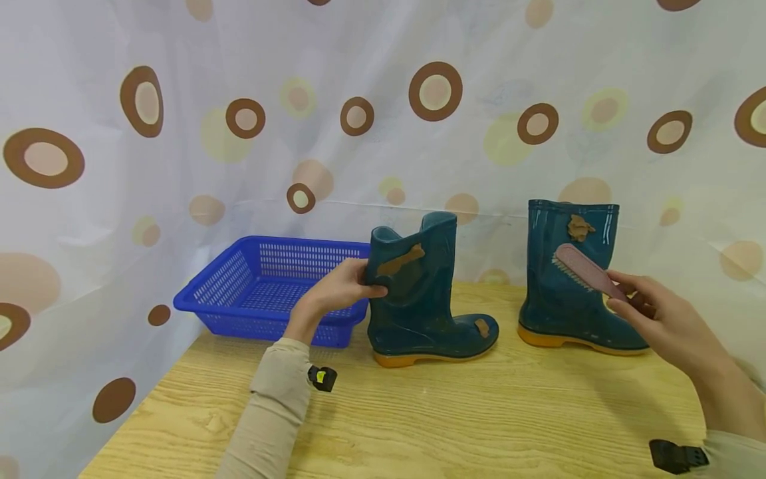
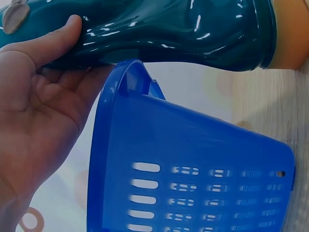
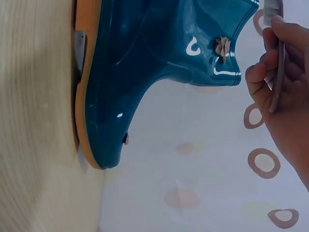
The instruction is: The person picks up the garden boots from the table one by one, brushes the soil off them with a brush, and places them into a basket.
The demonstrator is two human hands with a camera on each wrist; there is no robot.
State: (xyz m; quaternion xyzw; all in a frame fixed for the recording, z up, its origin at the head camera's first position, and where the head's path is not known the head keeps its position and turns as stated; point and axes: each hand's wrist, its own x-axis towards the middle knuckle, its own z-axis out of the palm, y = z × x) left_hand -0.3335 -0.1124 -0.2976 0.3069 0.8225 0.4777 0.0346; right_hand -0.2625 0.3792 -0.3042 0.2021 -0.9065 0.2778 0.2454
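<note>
A dark teal rubber boot (image 1: 413, 313) with a tan sole stands upright at the middle of the table, brown patches of dirt on its shaft and toe. My left hand (image 1: 337, 287) grips the back of its shaft, thumb on the near side; the left wrist view shows the fingers passing behind the boot. In my right hand (image 1: 658, 313) is a pink scrub brush (image 1: 586, 267) with pale bristles, held by its handle. The brush is raised in front of the second boot (image 1: 547, 293), which stands upright at the right with a brown clump near its top.
A blue perforated plastic basket (image 1: 239, 319) sits behind my left forearm, close against the held boot. The wooden table (image 1: 419, 426) has its left edge running toward me. Behind everything hangs a white curtain (image 1: 371, 159) with brown circles.
</note>
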